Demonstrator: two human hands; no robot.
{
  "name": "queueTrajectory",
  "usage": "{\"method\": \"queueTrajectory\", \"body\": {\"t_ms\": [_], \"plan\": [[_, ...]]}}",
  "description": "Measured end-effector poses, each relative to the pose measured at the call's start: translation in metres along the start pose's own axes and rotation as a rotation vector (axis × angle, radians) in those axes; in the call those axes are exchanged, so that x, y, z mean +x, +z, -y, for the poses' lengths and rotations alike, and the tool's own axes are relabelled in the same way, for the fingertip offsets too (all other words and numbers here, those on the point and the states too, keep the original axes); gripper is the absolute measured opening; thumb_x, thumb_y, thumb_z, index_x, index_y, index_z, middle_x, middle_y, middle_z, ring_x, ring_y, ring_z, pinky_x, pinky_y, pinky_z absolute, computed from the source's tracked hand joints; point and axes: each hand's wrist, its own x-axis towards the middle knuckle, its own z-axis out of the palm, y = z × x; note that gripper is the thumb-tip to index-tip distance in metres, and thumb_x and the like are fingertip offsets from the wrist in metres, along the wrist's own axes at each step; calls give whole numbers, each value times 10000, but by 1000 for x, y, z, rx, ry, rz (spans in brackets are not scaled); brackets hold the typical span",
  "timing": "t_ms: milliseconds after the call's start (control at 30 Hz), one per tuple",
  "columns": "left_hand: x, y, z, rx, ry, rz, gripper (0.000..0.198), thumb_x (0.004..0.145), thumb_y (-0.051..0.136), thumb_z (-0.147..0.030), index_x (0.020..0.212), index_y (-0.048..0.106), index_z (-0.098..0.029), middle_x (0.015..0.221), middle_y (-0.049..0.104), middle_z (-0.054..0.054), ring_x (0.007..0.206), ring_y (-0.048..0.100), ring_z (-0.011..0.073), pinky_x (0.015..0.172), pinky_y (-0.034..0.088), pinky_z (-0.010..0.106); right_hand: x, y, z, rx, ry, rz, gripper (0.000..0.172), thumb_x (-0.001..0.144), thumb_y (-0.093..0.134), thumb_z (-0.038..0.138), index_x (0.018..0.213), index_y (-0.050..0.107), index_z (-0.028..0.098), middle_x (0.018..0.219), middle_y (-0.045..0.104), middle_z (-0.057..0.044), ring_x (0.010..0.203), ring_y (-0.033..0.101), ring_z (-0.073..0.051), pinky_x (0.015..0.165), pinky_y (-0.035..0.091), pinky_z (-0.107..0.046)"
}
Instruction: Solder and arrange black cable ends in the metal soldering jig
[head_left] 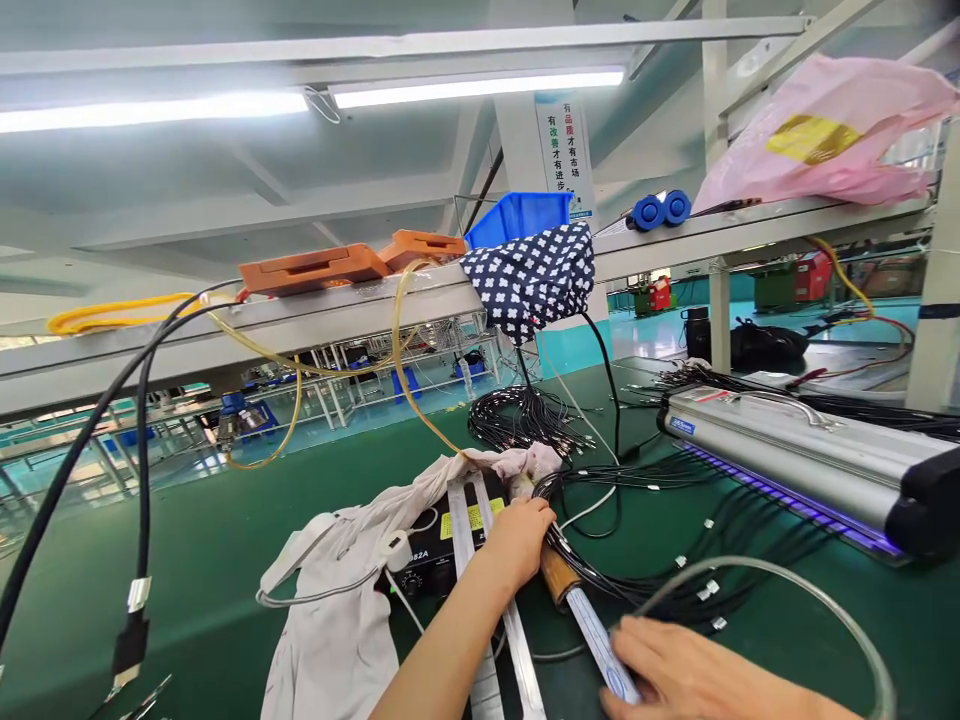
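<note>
My left hand (pixel 517 540) is closed, knuckles up, on the gathered end of a bundle of black wires (pixel 660 580) that fans out to the right over the green table (pixel 187 540). My right hand (pixel 690 675) lies at the bottom edge with its fingers on the white and pale blue handle of a tool (pixel 592 625). The tool's brown wooden part points up toward my left hand. Under my left forearm run two flat metal strips (pixel 463 530) across a black box with a yellow label (pixel 431 570).
A white cloth (pixel 337 630) lies left of the box. A long silver lamp bar glowing violet (pixel 787 455) sits at right, and a grey tube (pixel 757 570) arcs in front. A black cable with a plug (pixel 131 640) hangs at left. The shelf (pixel 225 330) above carries orange cases, a blue bin and a spotted cloth (pixel 532 275).
</note>
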Motion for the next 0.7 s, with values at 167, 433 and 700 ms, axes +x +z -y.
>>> {"method": "queueTrajectory", "body": {"t_ms": [167,433,700], "plan": [[1,1,0,3,-7,4,420,703,535,-27,1111,580,-115,1199,601,96,1077,554,248,967,447,340,12,6,-19,-156,-145,-69,219,852,563,201,1071,561,184,843,652,-84,704,602,-214,536,480,-280],[1,-1,0,-21,-18,29,448,687,558,3,1122,579,-101,1226,589,101,1110,544,247,984,433,352,10,7,-22,-101,-169,-93,259,981,353,239,1058,592,173,767,635,-63,664,599,-209,531,492,-299],[-1,1,-1,-35,-54,17,424,719,602,-15,1130,561,-111,1261,566,104,1141,532,238,995,430,385,20,29,-25,-66,-82,-164,325,993,307,217,1030,629,193,795,675,-60,691,630,-207,599,546,-314]]}}
